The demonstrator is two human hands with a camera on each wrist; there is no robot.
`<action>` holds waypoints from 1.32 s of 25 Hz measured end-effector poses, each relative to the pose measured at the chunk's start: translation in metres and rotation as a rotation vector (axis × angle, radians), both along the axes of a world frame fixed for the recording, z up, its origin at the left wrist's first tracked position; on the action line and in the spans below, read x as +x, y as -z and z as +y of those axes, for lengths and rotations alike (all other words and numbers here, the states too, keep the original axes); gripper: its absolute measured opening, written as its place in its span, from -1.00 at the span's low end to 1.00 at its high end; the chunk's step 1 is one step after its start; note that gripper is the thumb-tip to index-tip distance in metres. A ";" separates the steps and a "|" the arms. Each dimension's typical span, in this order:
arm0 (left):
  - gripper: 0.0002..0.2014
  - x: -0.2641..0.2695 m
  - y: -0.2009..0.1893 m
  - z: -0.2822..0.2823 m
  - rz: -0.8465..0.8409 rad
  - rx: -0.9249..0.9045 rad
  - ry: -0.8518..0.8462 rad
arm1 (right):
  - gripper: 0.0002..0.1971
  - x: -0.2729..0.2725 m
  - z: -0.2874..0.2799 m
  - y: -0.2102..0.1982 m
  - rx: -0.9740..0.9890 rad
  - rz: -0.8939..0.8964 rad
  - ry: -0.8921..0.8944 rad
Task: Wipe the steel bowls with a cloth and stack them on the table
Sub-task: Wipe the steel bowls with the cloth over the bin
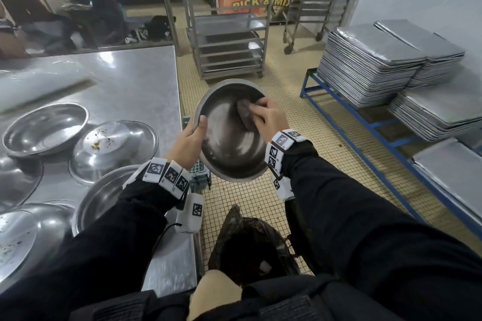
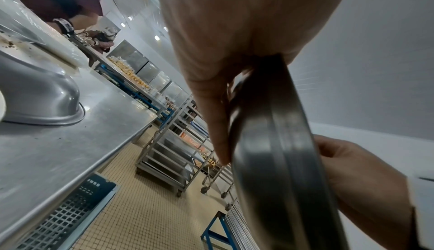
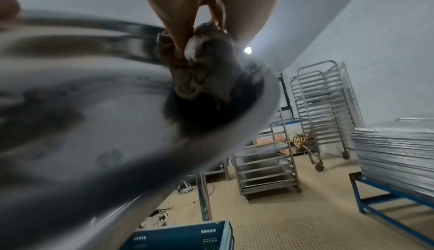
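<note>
A steel bowl (image 1: 229,143) is held tilted in the air over the floor, just right of the table edge. My left hand (image 1: 191,138) grips its left rim, thumb inside. In the left wrist view the bowl's rim (image 2: 281,152) runs edge-on past the thumb. My right hand (image 1: 268,114) holds a bunched grey cloth (image 1: 246,114) against the bowl's inner wall. The right wrist view shows the cloth (image 3: 206,72) pinched in the fingers and pressed onto the blurred bowl (image 3: 82,114).
Several steel bowls (image 1: 44,128) sit on the steel table (image 1: 135,86) at left, some upside down with crumbs. A dark bin (image 1: 250,245) stands below the hands. Tray racks (image 1: 229,26) stand ahead. Stacked trays (image 1: 378,60) lie on a blue frame at right.
</note>
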State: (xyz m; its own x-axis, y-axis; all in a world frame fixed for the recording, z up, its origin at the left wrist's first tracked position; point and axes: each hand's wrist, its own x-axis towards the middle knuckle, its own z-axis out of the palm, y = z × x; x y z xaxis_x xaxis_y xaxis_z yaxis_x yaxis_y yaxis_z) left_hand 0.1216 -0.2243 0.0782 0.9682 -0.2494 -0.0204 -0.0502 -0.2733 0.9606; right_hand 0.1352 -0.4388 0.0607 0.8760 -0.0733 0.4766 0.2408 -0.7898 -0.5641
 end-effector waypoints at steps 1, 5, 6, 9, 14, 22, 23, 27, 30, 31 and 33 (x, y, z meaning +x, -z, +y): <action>-0.54 -0.001 -0.003 -0.001 0.000 -0.026 -0.009 | -0.77 -0.002 0.001 0.004 -0.063 0.018 -0.012; -0.70 -0.002 -0.017 -0.001 -0.044 -0.081 -0.057 | -0.73 -0.028 0.009 0.017 -0.087 0.158 -0.153; -0.74 -0.002 -0.020 -0.001 -0.059 -0.094 -0.062 | -0.69 -0.035 0.013 0.017 -0.099 0.182 -0.236; -0.71 0.002 -0.019 -0.001 -0.103 -0.125 -0.085 | -0.67 -0.042 0.025 0.017 -0.166 0.269 -0.389; -0.57 0.006 -0.006 -0.002 -0.197 -0.059 -0.082 | -0.68 -0.043 0.017 0.017 -0.302 0.451 -0.347; -0.52 -0.013 -0.012 -0.010 -0.126 -0.094 -0.176 | -0.71 -0.067 0.056 0.004 0.335 0.142 -0.002; -0.53 -0.015 -0.011 -0.012 -0.126 -0.127 -0.182 | -0.69 -0.070 0.071 0.003 0.284 0.152 -0.082; -0.57 -0.013 -0.011 -0.010 -0.145 -0.172 -0.236 | -0.50 -0.075 0.083 0.026 -0.068 0.187 -0.315; -0.56 -0.014 -0.015 -0.006 -0.185 -0.132 -0.210 | -0.14 -0.066 0.052 0.046 -0.363 0.247 -0.173; -0.56 -0.016 -0.017 -0.007 -0.199 -0.132 -0.190 | -0.08 -0.064 0.049 0.047 -0.367 0.258 -0.163; -0.56 -0.020 -0.021 -0.011 -0.233 -0.118 -0.174 | -0.19 -0.063 0.061 0.040 -0.229 0.222 -0.227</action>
State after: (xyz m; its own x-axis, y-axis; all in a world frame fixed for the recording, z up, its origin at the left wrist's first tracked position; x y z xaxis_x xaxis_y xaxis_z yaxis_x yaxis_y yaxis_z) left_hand 0.1018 -0.2353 0.0993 0.9717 -0.0672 0.2264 -0.2352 -0.1845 0.9543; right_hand 0.0724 -0.3776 0.0206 0.9415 0.2203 0.2551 0.3156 -0.8419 -0.4376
